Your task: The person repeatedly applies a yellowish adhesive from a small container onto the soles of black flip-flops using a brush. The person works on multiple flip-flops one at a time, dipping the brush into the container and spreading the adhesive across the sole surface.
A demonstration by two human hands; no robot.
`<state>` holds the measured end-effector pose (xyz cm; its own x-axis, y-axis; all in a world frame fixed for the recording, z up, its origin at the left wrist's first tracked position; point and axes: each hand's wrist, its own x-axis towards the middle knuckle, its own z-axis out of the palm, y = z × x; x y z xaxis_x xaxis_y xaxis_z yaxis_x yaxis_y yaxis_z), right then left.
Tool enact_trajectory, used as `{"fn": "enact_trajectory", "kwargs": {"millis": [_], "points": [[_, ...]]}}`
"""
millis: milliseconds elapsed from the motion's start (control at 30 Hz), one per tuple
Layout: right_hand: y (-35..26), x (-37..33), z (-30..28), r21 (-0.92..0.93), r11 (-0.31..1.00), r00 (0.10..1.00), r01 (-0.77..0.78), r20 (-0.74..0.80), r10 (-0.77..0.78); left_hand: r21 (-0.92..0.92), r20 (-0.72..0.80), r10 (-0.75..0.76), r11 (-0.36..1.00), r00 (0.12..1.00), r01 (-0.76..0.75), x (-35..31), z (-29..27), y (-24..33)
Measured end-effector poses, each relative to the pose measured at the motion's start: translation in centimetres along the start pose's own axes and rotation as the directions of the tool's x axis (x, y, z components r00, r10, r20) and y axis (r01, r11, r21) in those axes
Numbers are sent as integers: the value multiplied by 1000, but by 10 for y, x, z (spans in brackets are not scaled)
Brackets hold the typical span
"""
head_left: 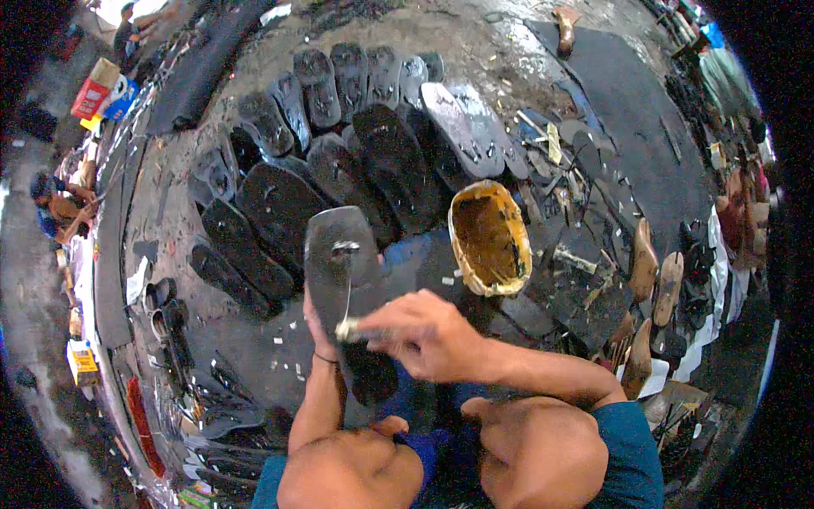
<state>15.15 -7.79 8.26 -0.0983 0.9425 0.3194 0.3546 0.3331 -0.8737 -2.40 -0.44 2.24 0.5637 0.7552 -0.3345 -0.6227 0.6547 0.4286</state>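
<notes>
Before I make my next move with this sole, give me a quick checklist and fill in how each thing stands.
1. Dark sole held by the left hand: ok.
2. Small pale-tipped tool gripped in the right hand: ok.
3. Tool's tip touching the sole: cannot tell; it is blurred, at the near part of the sole.
4. Yellow container uncovered and close by: ok, ahead of the right hand.
5. Enough left inside the container: cannot tell; its inside is dark.
6. Ground on the right free of scraps: not ok.
</notes>
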Motion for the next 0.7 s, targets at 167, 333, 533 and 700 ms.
{"fn": "enact_trajectory", "kwargs": {"millis": [167,333,533,700], "points": [[43,73,-34,-103,983,925,-150,-367,103,-56,189,16,998,982,-5,-5,3,-23],[29,64,-34,162,986,927,-43,-361,99,264,-57,151,956,987,-131,1,18,-12],[56,55,-29,-56,998,981,-31,-193,20,200,-120,106,976,987,-80,6,-16,1],[10,-27,19,350,907,940,-236,319,121,204,-277,203,968,939,-148,14,-62,23]]}}
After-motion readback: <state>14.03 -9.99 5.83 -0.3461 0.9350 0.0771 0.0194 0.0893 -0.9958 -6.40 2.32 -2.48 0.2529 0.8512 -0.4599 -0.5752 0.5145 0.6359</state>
